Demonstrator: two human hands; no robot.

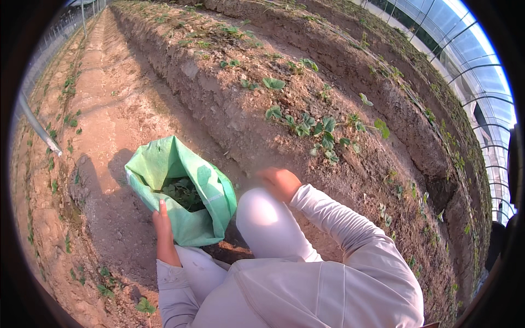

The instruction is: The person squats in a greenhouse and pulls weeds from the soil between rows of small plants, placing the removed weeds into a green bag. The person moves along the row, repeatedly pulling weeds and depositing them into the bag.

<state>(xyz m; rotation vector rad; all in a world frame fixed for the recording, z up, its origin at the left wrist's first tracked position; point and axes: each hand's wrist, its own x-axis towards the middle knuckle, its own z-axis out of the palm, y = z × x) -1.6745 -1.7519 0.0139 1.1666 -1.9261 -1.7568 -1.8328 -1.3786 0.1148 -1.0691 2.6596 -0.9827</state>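
My left hand (163, 223) grips the near rim of a green woven sack (186, 229), its thumb lying on the outside of the fabric. The sack's mouth gapes upward, and dark green leafy plants (184, 192) lie inside. Beside the sack, just above my raised knee, is my right hand (281, 182). Its fingers are blurred, so I cannot see whether they hold anything. Up and right of that hand, a cluster of leafy green plants (324, 131) grows on the raised soil bed (246, 119).
A dirt furrow (123, 94) runs away from me at the left, with seedlings along another bed. A metal pole (39, 123) slants in at the far left. More soil ridges (393, 102) and the hooped plastic cover of a greenhouse (471, 61) curve along the right.
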